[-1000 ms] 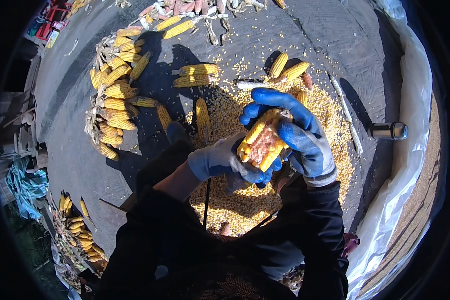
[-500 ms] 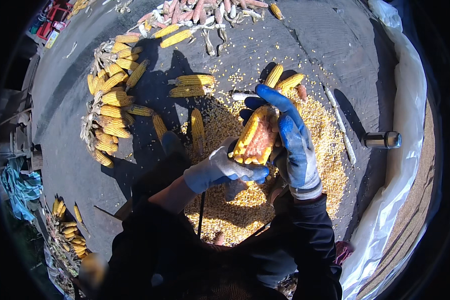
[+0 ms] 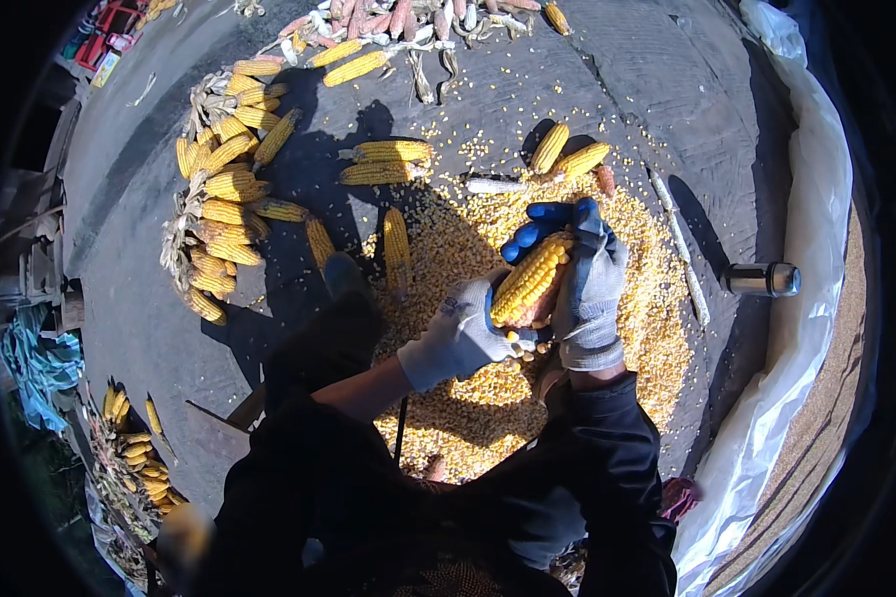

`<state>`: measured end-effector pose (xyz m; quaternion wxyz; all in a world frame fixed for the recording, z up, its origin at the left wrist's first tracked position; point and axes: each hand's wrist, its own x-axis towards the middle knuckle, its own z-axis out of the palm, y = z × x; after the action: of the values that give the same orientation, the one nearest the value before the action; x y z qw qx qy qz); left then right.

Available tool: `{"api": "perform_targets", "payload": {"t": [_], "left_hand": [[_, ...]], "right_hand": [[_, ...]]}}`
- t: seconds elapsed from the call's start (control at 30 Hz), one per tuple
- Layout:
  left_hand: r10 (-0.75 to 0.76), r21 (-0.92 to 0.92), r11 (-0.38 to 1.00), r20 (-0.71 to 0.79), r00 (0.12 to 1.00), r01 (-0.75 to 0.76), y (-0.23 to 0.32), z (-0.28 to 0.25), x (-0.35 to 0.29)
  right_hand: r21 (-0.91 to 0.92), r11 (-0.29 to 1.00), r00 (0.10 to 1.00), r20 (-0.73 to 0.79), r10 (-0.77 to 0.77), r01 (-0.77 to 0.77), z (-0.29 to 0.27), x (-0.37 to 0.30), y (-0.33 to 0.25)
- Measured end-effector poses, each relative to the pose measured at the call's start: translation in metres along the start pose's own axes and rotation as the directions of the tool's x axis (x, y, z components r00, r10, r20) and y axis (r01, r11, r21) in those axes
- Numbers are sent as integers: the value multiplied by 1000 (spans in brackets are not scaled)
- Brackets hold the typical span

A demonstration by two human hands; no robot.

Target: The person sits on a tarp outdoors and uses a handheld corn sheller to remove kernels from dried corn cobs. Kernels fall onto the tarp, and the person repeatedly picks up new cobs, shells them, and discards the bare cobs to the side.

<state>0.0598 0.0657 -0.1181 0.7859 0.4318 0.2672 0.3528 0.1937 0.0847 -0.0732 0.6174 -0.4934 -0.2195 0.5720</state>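
Both of my hands, in grey gloves with blue-coated fingers, hold one partly shelled corn cob (image 3: 531,283) above a spread of loose yellow kernels (image 3: 657,348). My left hand (image 3: 465,333) grips its lower left side, its fingertips hidden behind the cob. My right hand (image 3: 591,289) is closed round the upper right side, fingers curled over the far end. Yellow rows face up, while a bare reddish patch shows along the lower edge. A few kernels (image 3: 521,344) are just below the cob, between the hands.
Unshelled cobs (image 3: 231,204) lie heaped at the left; others lie beyond the kernels. Stripped cobs (image 3: 398,20) are piled at the far edge. A metal flask (image 3: 762,280) and a thin stick (image 3: 679,244) lie at right, near white plastic sheeting (image 3: 816,199).
The cob has turned from its bare reddish side to yellow rows. My right hand's raised fingers have curled down round it, and my left hand has moved right.
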Motion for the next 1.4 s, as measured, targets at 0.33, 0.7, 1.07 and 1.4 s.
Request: {"api": "perform_targets", "payload": {"t": [0.33, 0.7, 1.07, 1.4], "left_hand": [[-409, -190, 885, 119, 905, 426, 18, -4, -1], [-352, -320, 904, -180, 919, 284, -17, 10, -78], [-213, 19, 973, -319, 924, 231, -34, 19, -173], [-99, -6, 992, -650, 753, 125, -49, -7, -200]], "right_hand": [[-38, 998, 979, 197, -50, 58, -1, -15, -17], [-433, 840, 940, 241, -242, 327, -41, -29, 56], [109, 987, 934, 350, 70, -115, -27, -194, 113], [64, 971, 926, 320, 200, -232, -17, -253, 127]]}}
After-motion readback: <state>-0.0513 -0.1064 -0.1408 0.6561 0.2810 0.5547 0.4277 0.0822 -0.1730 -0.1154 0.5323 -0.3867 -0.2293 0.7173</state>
